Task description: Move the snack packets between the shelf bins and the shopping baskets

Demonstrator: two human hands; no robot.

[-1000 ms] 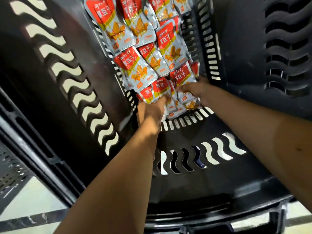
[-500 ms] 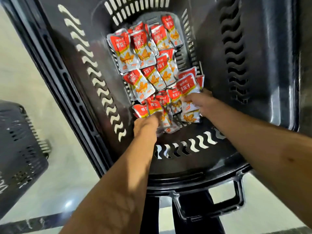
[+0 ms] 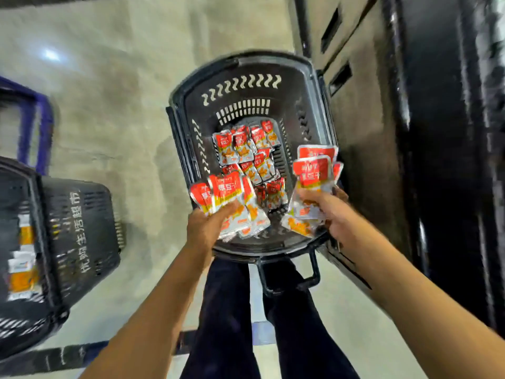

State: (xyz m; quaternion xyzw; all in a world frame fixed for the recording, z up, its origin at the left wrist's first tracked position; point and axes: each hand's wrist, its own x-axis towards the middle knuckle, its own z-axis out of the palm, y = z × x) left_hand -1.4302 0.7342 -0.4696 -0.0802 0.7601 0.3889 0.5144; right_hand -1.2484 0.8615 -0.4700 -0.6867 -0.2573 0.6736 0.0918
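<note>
A black shopping basket (image 3: 188,110) stands on the floor in front of my legs, with several red-and-silver snack packets (image 3: 246,149) lying on its bottom. My left hand (image 3: 203,227) grips a fanned bunch of the same packets (image 3: 226,198) above the basket's near left side. My right hand (image 3: 325,206) grips another bunch of packets (image 3: 313,173) above the near right rim. Both bunches are raised clear of the pile below.
A second black basket (image 3: 79,236) with white lettering stands at the left and holds orange-and-white packets (image 3: 21,272). A blue basket rim (image 3: 43,119) shows behind it. A tall black shelf unit (image 3: 451,160) rises at the right. A basket handle (image 3: 308,277) hangs by my legs.
Both hands closed on packets low in the basket and have risen with a bunch each. The view has pulled back, so the whole basket and floor now show.
</note>
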